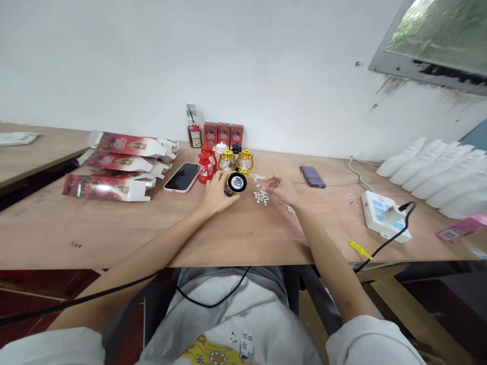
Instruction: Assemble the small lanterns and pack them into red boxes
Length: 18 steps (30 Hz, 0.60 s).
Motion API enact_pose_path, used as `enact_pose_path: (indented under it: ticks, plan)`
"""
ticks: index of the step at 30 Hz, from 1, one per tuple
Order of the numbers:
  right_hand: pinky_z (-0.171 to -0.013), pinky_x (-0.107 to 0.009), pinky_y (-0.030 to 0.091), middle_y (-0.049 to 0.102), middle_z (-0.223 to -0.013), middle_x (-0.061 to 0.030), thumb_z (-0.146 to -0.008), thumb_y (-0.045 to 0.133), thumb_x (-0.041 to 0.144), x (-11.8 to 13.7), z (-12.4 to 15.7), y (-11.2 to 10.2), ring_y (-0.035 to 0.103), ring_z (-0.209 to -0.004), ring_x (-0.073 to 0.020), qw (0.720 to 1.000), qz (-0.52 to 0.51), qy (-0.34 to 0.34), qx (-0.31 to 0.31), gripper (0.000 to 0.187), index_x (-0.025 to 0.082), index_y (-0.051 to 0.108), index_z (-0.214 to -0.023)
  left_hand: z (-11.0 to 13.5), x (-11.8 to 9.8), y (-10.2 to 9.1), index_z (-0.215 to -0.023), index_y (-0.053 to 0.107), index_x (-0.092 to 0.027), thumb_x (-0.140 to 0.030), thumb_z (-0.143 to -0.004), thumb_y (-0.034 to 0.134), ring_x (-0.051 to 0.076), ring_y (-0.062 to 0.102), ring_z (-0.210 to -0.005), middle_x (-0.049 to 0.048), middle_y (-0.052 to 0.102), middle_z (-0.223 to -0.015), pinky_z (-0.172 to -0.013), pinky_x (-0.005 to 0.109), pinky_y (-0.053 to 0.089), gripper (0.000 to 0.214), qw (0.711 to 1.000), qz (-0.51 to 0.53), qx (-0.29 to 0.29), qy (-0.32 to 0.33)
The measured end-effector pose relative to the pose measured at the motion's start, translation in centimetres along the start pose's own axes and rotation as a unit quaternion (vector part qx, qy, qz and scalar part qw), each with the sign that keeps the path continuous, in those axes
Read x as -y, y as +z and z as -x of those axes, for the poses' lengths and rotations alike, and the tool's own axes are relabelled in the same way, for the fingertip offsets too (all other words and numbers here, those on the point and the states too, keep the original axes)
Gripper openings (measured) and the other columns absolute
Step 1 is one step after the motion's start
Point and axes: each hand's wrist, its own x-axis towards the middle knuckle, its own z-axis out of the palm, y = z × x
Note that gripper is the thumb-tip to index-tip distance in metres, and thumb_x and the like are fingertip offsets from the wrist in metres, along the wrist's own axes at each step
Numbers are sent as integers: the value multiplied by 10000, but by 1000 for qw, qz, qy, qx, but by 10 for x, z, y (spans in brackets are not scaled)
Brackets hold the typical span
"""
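Note:
My left hand point(218, 194) is wrapped round a small lantern point(238, 182), tipped so that its black round base faces me. A white disc with dark print sits in the middle of that base. My right hand point(280, 189) hovers just right of it, thumb and fingertips drawn together; whatever they hold is too small to make out. Below those fingertips lies a loose cluster of small white round pieces point(261, 198). Behind my left hand stand red lanterns point(206, 168), gold lanterns point(244, 162), a white lantern point(220, 148) and a black-topped one.
Flattened red printed boxes point(108, 186) lie at the left, beside a phone point(183, 178). Upright red boxes point(223, 134) and a bottle point(194, 134) stand near the wall. Rightward are a blurred-out phone point(312, 176), a power strip point(375, 212) with a cable, and white stacked shapes point(441, 175).

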Motion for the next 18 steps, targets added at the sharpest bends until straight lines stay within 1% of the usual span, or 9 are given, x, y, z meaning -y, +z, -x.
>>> enact_pose_path:
  ticks: [3, 5, 7, 10, 13, 15, 18]
  plan:
    - [-661, -282, 539, 662, -738, -7, -601, 784, 359, 7, 3, 14, 626, -675, -127, 991, -130, -31, -8, 359, 163, 633, -861, 0, -1, -2, -1245, 489, -257, -305, -652, 657, 308, 491, -1148, 70, 560, -1228, -919, 452, 396, 618, 1000, -9, 8, 8]
    - [-690, -291, 546, 661, -749, -4, -568, 806, 408, 12, 6, 21, 627, -710, -132, 983, -179, -47, -9, 406, 170, 639, -851, 0, -1, -2, -1259, 494, -257, -303, -651, 657, 306, 499, -1115, 64, 580, -1229, -906, 455, 387, 632, 999, -22, 25, 9]
    - [-716, -298, 547, 666, -770, -4, -551, 814, 439, 16, 9, 27, 629, -740, -135, 977, -204, -57, -5, 435, 179, 642, -854, 0, -2, -1, -1268, 502, -258, -310, -652, 658, 305, 507, -1086, 62, 599, -1215, -889, 456, 378, 638, 998, -32, 50, 15]
    - [-744, -306, 543, 674, -791, -1, -559, 804, 475, 22, 14, 34, 635, -756, -137, 977, -204, -67, 7, 426, 194, 633, -830, 0, -1, -1, -1263, 522, -251, -323, -650, 662, 307, 512, -1069, 64, 615, -1199, -872, 453, 369, 633, 995, -42, 85, 34]
    - [-767, -307, 531, 679, -807, -8, -621, 770, 480, 27, 19, 39, 634, -765, -138, 981, -174, -89, 14, 362, 197, 631, -799, 0, -1, -1, -1261, 524, -250, -328, -647, 659, 306, 510, -1078, 63, 610, -1219, -854, 441, 364, 633, 992, -45, 102, 56]
    - [-774, -303, 519, 684, -827, -15, -685, 733, 455, 28, 22, 42, 629, -778, -138, 983, -145, -115, 4, 298, 196, 643, -801, 0, -1, -2, -1257, 526, -252, -334, -645, 657, 305, 509, -1081, 61, 609, -1227, -845, 430, 360, 631, 991, -46, 106, 68]
    - [-804, -299, 503, 691, -846, -14, -767, 677, 393, 31, 27, 43, 624, -806, -137, 984, -80, -159, -26, 195, 203, 667, -808, 0, -2, -3, -1247, 530, -244, -352, -642, 657, 302, 507, -1075, 61, 612, -1229, -843, 424, 348, 628, 988, -55, 114, 87]
